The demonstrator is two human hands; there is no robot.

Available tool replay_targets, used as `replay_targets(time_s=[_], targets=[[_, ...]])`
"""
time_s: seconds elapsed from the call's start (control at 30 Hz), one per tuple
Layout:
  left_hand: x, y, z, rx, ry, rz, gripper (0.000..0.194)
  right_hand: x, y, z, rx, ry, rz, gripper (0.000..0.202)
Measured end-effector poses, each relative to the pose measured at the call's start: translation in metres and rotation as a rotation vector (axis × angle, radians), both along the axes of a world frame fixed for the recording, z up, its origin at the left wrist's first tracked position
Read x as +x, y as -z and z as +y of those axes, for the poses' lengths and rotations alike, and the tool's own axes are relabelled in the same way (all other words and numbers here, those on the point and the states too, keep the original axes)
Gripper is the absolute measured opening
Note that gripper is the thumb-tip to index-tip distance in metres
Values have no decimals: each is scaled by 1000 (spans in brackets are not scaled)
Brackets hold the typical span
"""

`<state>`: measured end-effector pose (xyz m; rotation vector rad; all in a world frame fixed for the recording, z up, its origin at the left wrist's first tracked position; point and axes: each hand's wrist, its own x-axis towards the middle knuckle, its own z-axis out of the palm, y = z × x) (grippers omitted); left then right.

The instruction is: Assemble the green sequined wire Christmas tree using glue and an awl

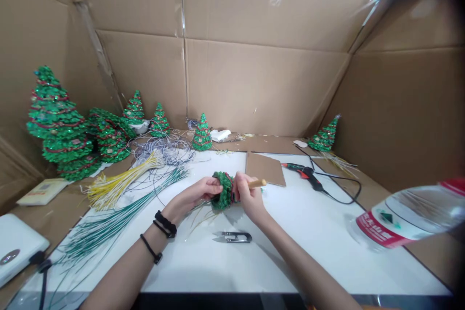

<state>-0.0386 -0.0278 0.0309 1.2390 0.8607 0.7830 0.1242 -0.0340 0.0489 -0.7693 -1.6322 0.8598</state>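
Observation:
Between my hands, low over the white table, a small green tinsel Christmas tree [222,193] with red trim lies on its side. My left hand [206,189] pinches its wide, dark-looking bottom end. In my right hand [249,196] is a tool with a light wooden handle [257,184] sticking out to the right; its working end is hidden by my fingers and the tree. Thin pale wires [205,217] spread below the tree. A pair of thread snips [232,237] rests on the table just in front of my hands.
To the left lie bundles of yellow wires [121,181] and green wires [119,220], with tangled grey wire [163,149] behind. A large tree [60,126] and several smaller ones stand at the back. To the right are cardboard [266,168], a corded glue gun [307,174] and a water bottle [410,213].

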Motion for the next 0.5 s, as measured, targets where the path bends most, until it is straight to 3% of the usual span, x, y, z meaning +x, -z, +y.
replay_targets(time_s=[0.1, 0.23, 0.33, 0.5], targets=[[-2, 0, 1, 43, 2, 52, 29, 5, 2, 5, -26, 66, 159, 51], [-3, 2, 4, 57, 24, 63, 30, 17, 1, 17, 14, 287, 466, 43], [-2, 0, 3, 27, 47, 52, 32, 24, 4, 26, 92, 324, 264, 30], [-1, -6, 2, 19, 53, 38, 34, 23, 23, 37, 153, 170, -212, 20]])
